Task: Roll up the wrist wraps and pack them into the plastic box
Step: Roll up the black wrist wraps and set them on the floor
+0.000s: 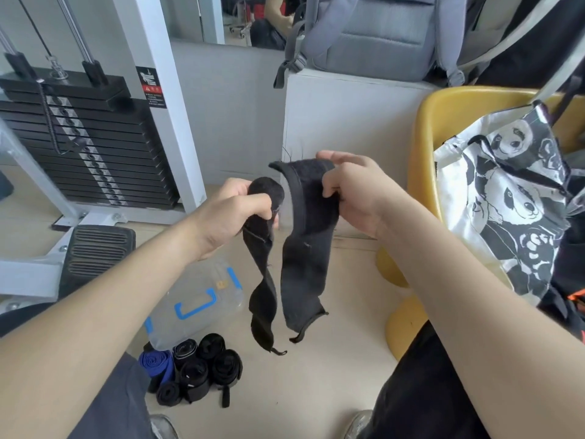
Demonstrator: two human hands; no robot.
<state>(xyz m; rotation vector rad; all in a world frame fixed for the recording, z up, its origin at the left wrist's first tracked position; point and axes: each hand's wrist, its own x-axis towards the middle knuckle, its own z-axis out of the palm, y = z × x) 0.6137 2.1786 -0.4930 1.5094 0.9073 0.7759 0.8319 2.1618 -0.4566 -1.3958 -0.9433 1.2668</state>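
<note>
Gym floor [335, 375], weight stack [95, 153], yellow chair [425, 144]

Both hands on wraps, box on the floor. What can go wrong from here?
1. The twisted wrap hanging from the left hand would likely roll up lumpy or loose unless straightened.
2. The right hand holds a second, wider wrap; rolling either probably needs one put down first.
3. The plastic box looks closed, and the rolled wraps lie on the floor beside it, where they may loosen.
</note>
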